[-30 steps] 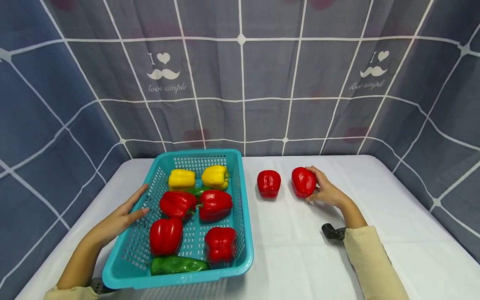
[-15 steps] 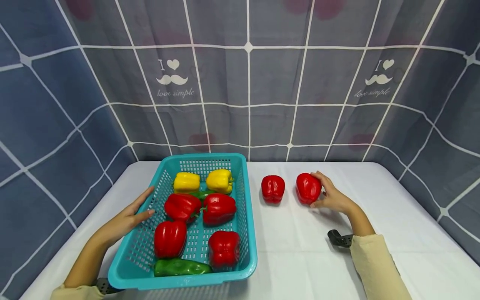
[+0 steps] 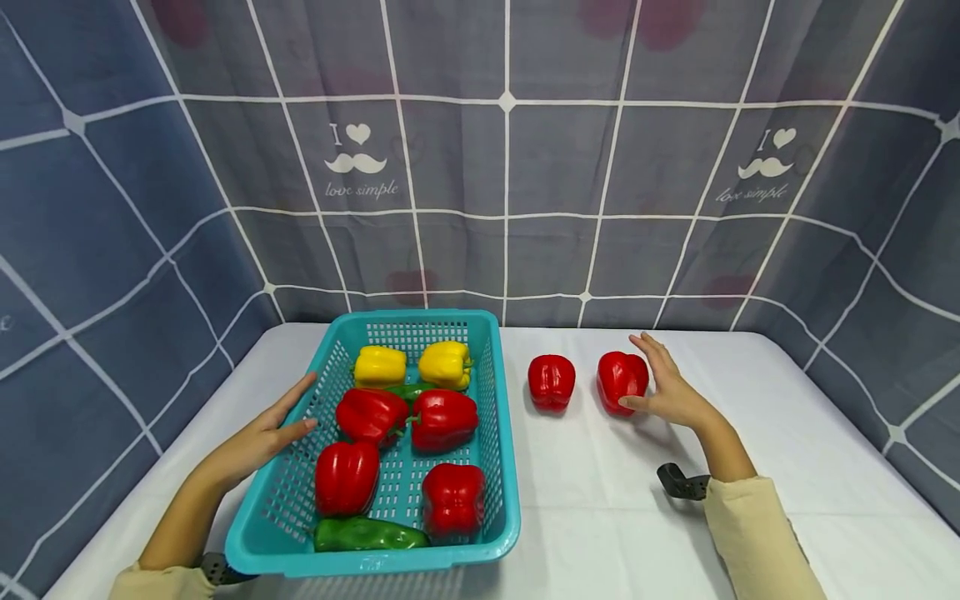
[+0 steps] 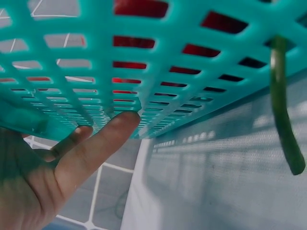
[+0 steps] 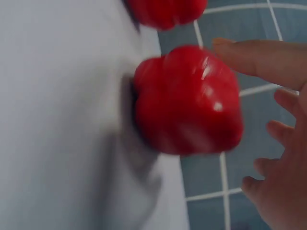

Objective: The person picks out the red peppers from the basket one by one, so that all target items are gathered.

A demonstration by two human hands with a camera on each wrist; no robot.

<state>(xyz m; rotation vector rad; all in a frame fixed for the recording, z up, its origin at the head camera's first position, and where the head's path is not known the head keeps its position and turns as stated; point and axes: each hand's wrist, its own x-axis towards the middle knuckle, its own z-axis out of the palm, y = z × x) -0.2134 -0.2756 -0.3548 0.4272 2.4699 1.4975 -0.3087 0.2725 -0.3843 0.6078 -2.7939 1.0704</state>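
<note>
My left hand (image 3: 251,446) lies along the left side of a turquoise basket (image 3: 512,475), its fingers extended at the rim. In the left wrist view, the thumb and fingers (image 4: 103,148) reach the perforated outer wall. Inside are several red bell peppers (image 3: 450,500), two yellow bell peppers (image 3: 380,367) and a long green pepper (image 3: 367,534). On the right, my right hand (image 3: 678,400) hovers with spread fingers beside a red bell pepper (image 3: 621,382) on the white cloth. A gap shows between palm and pepper in the right wrist view, the thumb near its edge.
Another red bell pepper (image 3: 551,383) stands just left of the one by my right hand. A green stem (image 4: 283,110) pokes out through the basket wall. Grey checked curtains (image 3: 555,167) enclose the white-covered table (image 3: 592,525) at the back and sides.
My right hand has loosened from the red bell pepper, its fingers opening away to the right. The whole head view has shifted slightly; the left hand stays at the basket.
</note>
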